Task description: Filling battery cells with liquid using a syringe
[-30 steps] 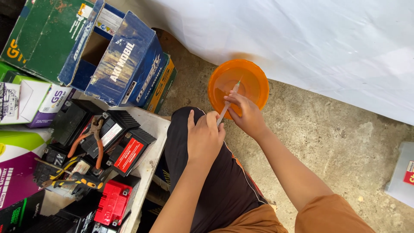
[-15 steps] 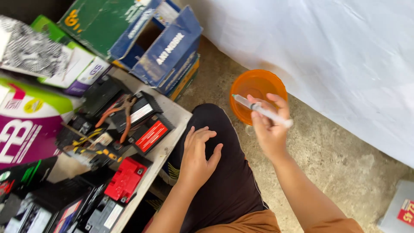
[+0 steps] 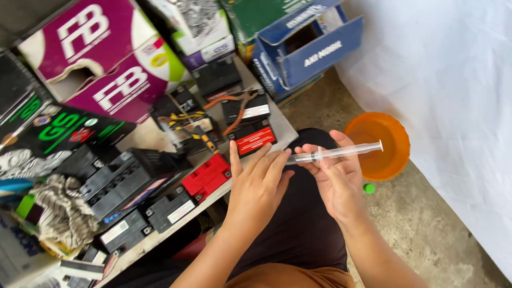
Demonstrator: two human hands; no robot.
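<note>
Batteries (image 3: 160, 186) sit in a crowd far to the left of our hands, black ones and a red battery (image 3: 207, 175), all on a low shelf (image 3: 282, 128). Behind them stand big cardboard boxes (image 3: 101, 58), pink, green and blue. A striped rag (image 3: 64, 210) lies at the far left end. Pliers with orange handles (image 3: 234, 109) rest on the batteries near the back.

Our left hand (image 3: 256, 186) comes next. It is open, with the fingers straight and close together, and the fingertips reach toward the narrow end of the syringe (image 3: 333, 153). We cannot tell if they touch it. This hand holds nothing.

Just to the right, our right hand (image 3: 336, 181) holds the clear syringe. The fingers and thumb pinch its tube, and it lies almost flat, above our dark lap. Its plunger end points right, toward the orange bowl (image 3: 381, 146).

The bowl sits on the ground just past our right hand. A small green cap (image 3: 368, 188) lies on the ground right beside the bowl. A white sheet (image 3: 442, 96) hangs behind, far to the right.

We think this goes best if we keep the syringe level and hold it firmly but gently. The left fingers should move slowly near the tip, so nothing drips on our lap. It helps to keep the work close to the bowl.
</note>
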